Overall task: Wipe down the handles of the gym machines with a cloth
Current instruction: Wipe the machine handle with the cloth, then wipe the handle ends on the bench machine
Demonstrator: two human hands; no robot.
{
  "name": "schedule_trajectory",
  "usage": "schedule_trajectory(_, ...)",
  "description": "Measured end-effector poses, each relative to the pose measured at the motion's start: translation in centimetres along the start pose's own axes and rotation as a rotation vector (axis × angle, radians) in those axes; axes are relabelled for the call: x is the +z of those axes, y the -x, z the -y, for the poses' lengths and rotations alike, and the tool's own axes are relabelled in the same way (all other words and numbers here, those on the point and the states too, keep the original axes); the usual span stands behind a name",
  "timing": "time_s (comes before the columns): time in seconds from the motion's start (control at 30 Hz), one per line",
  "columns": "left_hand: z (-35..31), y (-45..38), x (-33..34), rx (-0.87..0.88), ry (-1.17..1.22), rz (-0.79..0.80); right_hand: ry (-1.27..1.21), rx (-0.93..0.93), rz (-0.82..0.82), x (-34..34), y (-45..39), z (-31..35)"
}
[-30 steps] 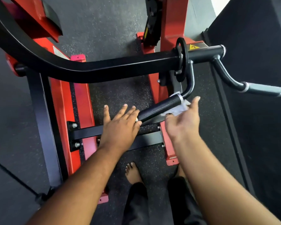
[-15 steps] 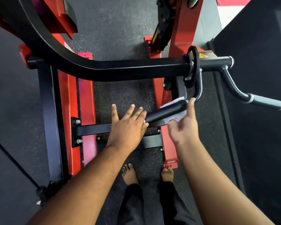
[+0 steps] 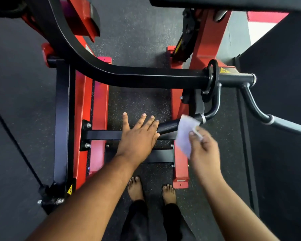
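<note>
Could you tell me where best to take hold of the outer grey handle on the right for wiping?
Grip the outer grey handle around its straight grey sleeve, past the ring near the bend. It juts out sideways with its far end free, so the right hand, which pinches the cloth, could probably wrap it from above.

Centre frame: left hand (image 3: 137, 136) flat over black handle (image 3: 169, 126) end; right hand (image 3: 204, 150) pinches pale cloth (image 3: 186, 134) against it.

A gym; red and black weight machine (image 3: 207, 37), speckled rubber floor (image 3: 137, 32), padded grip handles (image 3: 169, 126)
</note>
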State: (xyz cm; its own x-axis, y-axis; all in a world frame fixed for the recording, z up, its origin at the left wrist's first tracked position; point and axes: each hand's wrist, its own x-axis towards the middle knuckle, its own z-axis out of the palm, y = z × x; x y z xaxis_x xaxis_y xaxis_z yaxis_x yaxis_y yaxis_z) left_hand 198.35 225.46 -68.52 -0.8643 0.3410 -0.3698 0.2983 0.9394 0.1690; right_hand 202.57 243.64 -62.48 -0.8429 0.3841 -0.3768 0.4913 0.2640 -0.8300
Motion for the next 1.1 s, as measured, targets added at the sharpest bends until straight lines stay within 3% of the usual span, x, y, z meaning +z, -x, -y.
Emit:
schedule_trajectory(0.03, -0.1, 0.1, 0.0, -0.008, 0.010, 0.004, 0.221, -0.224, -0.052, -1.0, -1.0, 0.2)
schedule_trajectory(0.1, -0.5, 0.2, 0.0, -0.038, 0.014, 0.005, 0.634, -0.579, 0.041, -1.9, -4.4, -0.5)
schedule_trajectory(0.17, -0.7, 0.2, 0.1, -0.072, 0.017, -0.004, 0.968, -0.698, 0.180, -1.1, -6.8, -2.2)
schedule_trajectory(0.23, -0.9, 0.3, 0.4, -0.102, 0.016, -0.006, 1.137, -0.787, 0.221, 0.3, -6.8, -3.8)
schedule_trajectory(0.33, -1.1, 0.2, 0.5, -0.118, 0.004, 0.009, 1.117, -0.976, 0.314, 2.9, -5.0, -5.2)
schedule_trajectory(0.5, -1.2, 1.6, -0.3, -0.187, -0.017, 0.097, 0.937, -0.847, 0.389, 4.5, -4.1, -4.8)
schedule_trajectory(0.63, -1.5, 5.7, -3.5, -0.290, 0.034, 0.182, 0.865, -0.666, 0.523, 1.9, -1.1, -1.5)
schedule_trajectory(0.73, -2.8, 10.3, -7.0, -0.342, 0.118, 0.184, 0.894, -0.580, 0.534, -0.7, 2.6, 2.4)
schedule_trajectory(0.9, -5.9, 19.9, -12.1, -0.451, 0.205, 0.166, 0.919, -0.630, 0.563, -3.9, 9.0, 7.9)
schedule_trajectory(1.1, -7.6, 31.2, -14.7, -0.585, 0.318, 0.126, 0.958, -0.848, 0.701, -3.9, 17.2, 13.0)
